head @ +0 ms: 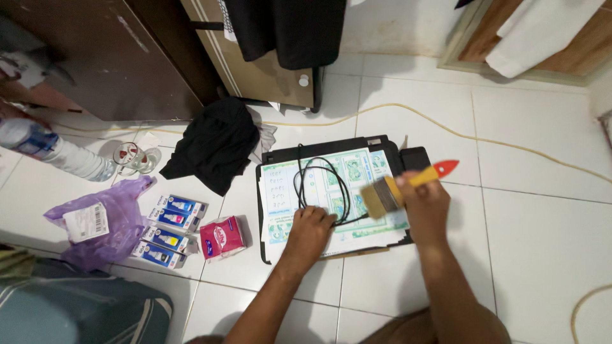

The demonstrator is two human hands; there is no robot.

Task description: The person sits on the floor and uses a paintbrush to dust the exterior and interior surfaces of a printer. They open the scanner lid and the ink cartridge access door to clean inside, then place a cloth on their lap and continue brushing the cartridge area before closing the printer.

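On the glossy white tile floor, the right hand [426,202] gripped one flat paintbrush [398,188] with a yellow and red handle over a black printer [408,156] topped with printed sheets [284,191]. The left hand [311,228] pinched a looped black cable [319,181]. Four small ink boxes [167,230] lay beside one crumpled purple plastic bag [105,226].

This is a room in a home. The white tiled floor [529,210] carries scattered clothes [213,143], a water bottle [54,151] and drinking glasses [135,157]. A wooden cupboard [108,57] stands against the wall.
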